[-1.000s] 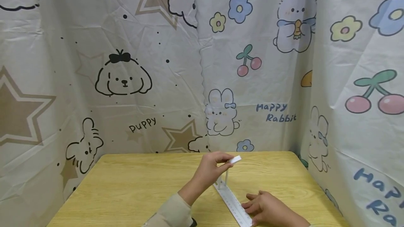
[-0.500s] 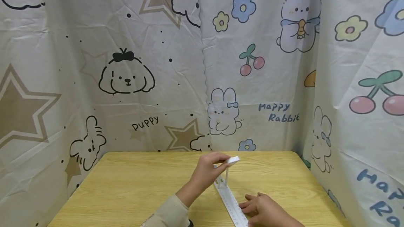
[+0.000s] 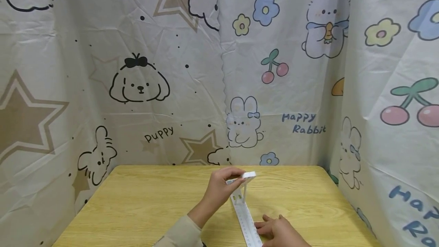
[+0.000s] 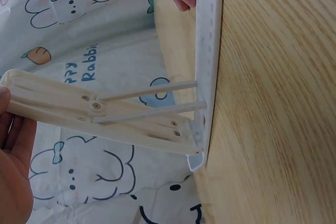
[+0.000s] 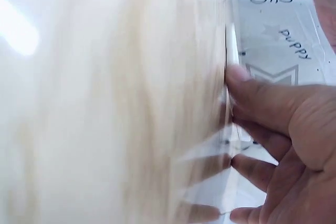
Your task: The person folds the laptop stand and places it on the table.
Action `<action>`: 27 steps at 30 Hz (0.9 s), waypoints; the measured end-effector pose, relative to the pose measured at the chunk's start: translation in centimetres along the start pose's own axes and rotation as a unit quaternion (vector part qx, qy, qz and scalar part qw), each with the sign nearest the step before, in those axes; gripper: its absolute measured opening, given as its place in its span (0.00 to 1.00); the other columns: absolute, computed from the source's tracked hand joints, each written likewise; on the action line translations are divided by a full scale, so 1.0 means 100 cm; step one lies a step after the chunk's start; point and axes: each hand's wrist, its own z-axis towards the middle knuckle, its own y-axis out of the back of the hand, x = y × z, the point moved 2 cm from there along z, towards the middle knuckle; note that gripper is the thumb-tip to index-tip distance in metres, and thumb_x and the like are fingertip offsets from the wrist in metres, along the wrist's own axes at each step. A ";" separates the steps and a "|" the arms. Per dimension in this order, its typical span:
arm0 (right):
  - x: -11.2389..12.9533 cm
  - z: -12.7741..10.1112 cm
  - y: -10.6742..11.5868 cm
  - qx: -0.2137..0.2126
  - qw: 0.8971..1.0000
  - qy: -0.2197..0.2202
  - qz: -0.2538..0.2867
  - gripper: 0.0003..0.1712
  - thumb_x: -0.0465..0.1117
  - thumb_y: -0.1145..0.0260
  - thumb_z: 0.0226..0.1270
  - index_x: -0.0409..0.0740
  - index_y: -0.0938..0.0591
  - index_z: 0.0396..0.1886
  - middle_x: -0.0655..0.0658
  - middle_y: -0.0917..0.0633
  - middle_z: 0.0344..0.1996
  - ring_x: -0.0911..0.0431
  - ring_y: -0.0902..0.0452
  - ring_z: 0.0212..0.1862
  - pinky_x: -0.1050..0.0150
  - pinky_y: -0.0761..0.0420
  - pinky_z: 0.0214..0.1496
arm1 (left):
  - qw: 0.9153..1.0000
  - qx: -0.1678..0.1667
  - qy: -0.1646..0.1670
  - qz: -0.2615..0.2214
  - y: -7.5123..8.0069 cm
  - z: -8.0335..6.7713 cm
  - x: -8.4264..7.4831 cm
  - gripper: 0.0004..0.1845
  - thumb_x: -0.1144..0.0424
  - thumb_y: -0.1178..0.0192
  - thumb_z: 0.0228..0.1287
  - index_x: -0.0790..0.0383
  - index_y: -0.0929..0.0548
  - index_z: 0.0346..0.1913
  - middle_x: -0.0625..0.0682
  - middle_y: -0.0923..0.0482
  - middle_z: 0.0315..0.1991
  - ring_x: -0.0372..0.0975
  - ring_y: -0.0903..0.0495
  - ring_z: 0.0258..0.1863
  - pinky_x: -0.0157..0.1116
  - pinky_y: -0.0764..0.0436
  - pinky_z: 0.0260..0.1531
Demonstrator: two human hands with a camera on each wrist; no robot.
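Presently the left hand (image 3: 219, 186) pinches the raised end of a white folding stand's upper arm (image 3: 241, 177), fingers curled round it; in the left wrist view the thumb and palm (image 4: 13, 150) close on that arm's free end (image 4: 31, 98). The right hand (image 3: 277, 231) lies flat with fingers spread, pressing the near end of the stand's base strip (image 3: 247, 224) onto the surface (image 3: 144, 205); the right wrist view, blurred, shows the fingers (image 5: 262, 98) straight against the strip's edge.

Base strip: long axis runs from about 5 o'clock near the right hand to about 11 o'clock, flat on the wood, a row of small notches along its length. Upper arm: hinged at the strip's far end, lifted off the surface, its free end pointing toward 9 o'clock from the hinge in the left wrist view. Two thin rods (image 4: 152, 100) run between arm and strip.

Stand position: centre-right of the yellow wood-grain surface, toward its near edge, between the two hands.

Around: printed cloth (image 3: 137, 87) hangs behind and at both sides, showing puppies, stars, rabbits, cherries and flowers. A beige sleeve (image 3: 181, 233) covers the left forearm.
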 end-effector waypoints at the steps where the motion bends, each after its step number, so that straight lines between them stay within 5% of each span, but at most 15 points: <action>1: 0.001 0.000 -0.002 -0.003 1.000 0.002 0.002 0.27 0.50 0.18 0.50 0.50 0.10 0.52 0.50 0.14 0.59 0.28 0.31 0.69 0.13 0.56 0.62 | 1.000 -0.001 -0.003 -0.001 0.001 -0.001 0.000 0.10 0.69 0.29 0.63 0.61 0.11 0.46 0.53 0.11 0.45 0.43 0.11 0.44 0.35 0.12 0.46; 13: 0.010 0.010 -0.015 -0.028 1.000 0.011 0.006 0.29 0.47 0.17 0.46 0.49 0.10 0.52 0.49 0.14 0.59 0.27 0.32 0.69 0.12 0.57 0.61 | 1.000 -0.020 -0.013 -0.003 0.010 -0.005 0.002 0.11 0.71 0.29 0.62 0.64 0.12 0.47 0.55 0.12 0.45 0.45 0.11 0.44 0.39 0.11 0.46; 27: 0.018 0.018 -0.031 -0.065 0.998 0.001 -0.005 0.26 0.47 0.16 0.45 0.48 0.09 0.47 0.47 0.13 0.58 0.26 0.33 0.69 0.10 0.68 0.56 | 0.998 -0.044 0.021 -0.027 0.018 -0.010 0.012 0.11 0.76 0.29 0.59 0.67 0.12 0.45 0.59 0.12 0.44 0.51 0.11 0.43 0.45 0.11 0.45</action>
